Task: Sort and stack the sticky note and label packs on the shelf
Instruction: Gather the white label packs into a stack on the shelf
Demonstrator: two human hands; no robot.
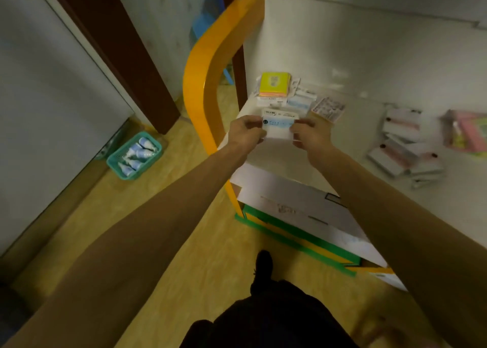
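- You hold a white label pack (278,127) with a pale blue band between both hands, just above the shelf (342,126) near its front left corner.
- Your left hand (246,131) pinches the pack's left edge with curled fingers; your right hand (309,134) pinches the right edge the same way.
- Just behind it, toward the back left corner of the shelf, a yellow sticky note pack (274,84) sits on top of a low pile of white packs (271,101), with a pale blue-and-white pack (299,102) beside them and a printed pack (328,109) tilted to its right.
- For this step, my judgement: keep the pack level, match it to the blue-and-white ones, and square its edges against that pile before you let go, so the stack does not lean.
- Lower it with both hands and release one side at a time; the plastic wrap looks slippery.
- Further along the shelf, toward its right end, white-and-pink packs (403,147) lie scattered and overlapping, and a pink pack (469,134) lies at the right edge of view; these look unsorted.
- Writing: the blue band carries a line of print and a dark round mark, but all of it is too blurred to read, as is the yellow pack's label.
- On the floor to the left stands a teal basket (134,155) of small white bottles.
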